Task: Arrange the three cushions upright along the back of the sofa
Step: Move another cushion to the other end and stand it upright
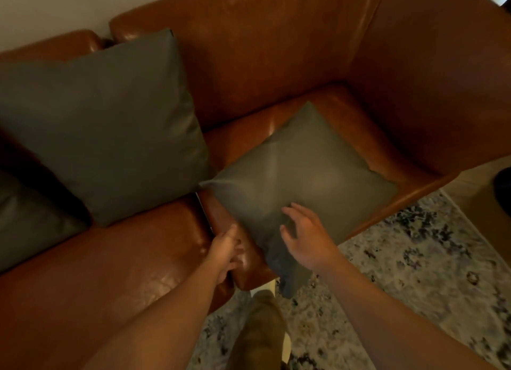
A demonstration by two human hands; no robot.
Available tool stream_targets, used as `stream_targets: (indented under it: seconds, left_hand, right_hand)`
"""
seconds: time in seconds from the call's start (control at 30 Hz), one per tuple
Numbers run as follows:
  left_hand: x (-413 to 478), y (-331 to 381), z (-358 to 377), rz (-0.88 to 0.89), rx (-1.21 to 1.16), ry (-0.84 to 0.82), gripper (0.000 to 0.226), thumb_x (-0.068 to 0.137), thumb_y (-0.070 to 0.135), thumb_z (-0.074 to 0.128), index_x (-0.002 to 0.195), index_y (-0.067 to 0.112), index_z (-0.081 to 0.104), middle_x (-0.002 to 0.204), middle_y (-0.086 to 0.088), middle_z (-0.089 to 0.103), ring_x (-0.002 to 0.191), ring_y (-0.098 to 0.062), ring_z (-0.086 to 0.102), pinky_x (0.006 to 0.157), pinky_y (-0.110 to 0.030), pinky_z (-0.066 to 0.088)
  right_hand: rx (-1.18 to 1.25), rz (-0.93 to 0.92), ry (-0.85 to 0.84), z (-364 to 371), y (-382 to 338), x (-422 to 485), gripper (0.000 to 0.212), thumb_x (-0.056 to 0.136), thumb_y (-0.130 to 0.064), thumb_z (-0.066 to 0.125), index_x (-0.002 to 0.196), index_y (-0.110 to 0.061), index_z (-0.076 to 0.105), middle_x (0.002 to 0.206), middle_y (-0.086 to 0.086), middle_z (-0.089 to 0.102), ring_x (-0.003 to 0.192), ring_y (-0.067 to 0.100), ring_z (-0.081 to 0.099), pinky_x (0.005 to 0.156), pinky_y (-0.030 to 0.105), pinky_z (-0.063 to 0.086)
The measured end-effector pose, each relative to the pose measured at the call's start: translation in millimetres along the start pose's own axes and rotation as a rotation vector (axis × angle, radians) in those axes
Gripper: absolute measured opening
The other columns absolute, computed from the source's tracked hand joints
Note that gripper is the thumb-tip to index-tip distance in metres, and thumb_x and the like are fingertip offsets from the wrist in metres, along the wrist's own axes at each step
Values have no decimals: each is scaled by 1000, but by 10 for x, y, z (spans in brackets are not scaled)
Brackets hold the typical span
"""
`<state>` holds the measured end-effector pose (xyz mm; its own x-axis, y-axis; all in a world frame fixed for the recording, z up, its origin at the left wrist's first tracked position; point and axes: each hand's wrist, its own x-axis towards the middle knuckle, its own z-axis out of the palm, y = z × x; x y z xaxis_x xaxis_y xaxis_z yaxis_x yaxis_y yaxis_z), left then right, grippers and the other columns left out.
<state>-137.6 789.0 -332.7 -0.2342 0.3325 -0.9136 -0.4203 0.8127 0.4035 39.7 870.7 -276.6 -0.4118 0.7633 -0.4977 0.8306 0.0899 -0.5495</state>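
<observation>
A brown leather sofa (276, 65) fills the view. One grey cushion (110, 120) stands upright against the sofa back at the left. A second grey cushion (304, 176) lies flat on the right seat, its near corner hanging over the front edge. Part of a third grey cushion (25, 220) shows at the far left edge. My right hand (304, 236) hovers open over the flat cushion's near corner, fingers spread and touching it. My left hand (226, 250) is at the seat's front edge beside that cushion, fingers loosely curled and holding nothing.
A patterned grey rug (414, 259) covers the floor in front of the sofa. My knee in brown trousers (262, 328) is below the hands. The sofa's right arm (442, 79) walls in the right seat. A dark object (503, 189) sits at the right edge.
</observation>
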Motion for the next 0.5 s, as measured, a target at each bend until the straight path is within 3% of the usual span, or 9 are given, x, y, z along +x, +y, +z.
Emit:
stream_targets:
  seconds: [0.07, 0.17, 0.23, 0.33, 0.5]
  left_hand:
    - [175, 89, 114, -30, -92, 18, 63, 100, 59, 38, 146, 17, 45, 139, -9, 56, 122, -32, 56, 90, -45, 48]
    - [452, 157, 249, -52, -248, 16, 84, 87, 77, 40, 146, 18, 47, 144, -10, 54, 127, -33, 53, 109, -56, 41]
    - [471, 235, 346, -80, -344, 8, 93, 81, 82, 41, 146, 16, 48, 144, -13, 55, 128, -35, 53, 109, -57, 41]
    - [346, 407, 481, -112, -427, 40, 89, 85, 79, 41, 146, 15, 49, 142, -13, 56, 128, -35, 52, 108, -57, 42]
    - [251, 596, 564, -101, -440, 86, 92, 80, 83, 41, 141, 15, 51, 136, -11, 58, 122, -33, 54, 106, -53, 40]
  right_hand:
    - [-145, -54, 19, 34, 14, 162, 53, 101, -35, 48, 151, -18, 40, 160, 5, 32, 146, 26, 22, 120, 38, 22]
    - [-279, -122, 79, 88, 67, 268, 55, 100, -38, 48, 150, -17, 42, 155, 4, 36, 139, 28, 29, 116, 41, 29]
    - [-314, -145, 65, 91, 120, 287, 55, 99, -38, 49, 149, -17, 43, 155, 4, 37, 139, 28, 31, 115, 42, 32]
    - [-342, -173, 37, 7, 208, 259, 57, 96, -39, 51, 148, -16, 44, 158, 6, 36, 140, 31, 33, 114, 47, 34]
    - [-281, -226, -75, -393, 347, 178, 82, 95, -60, 44, 160, -23, 12, 169, -3, -3, 155, 22, -5, 124, 35, 1]
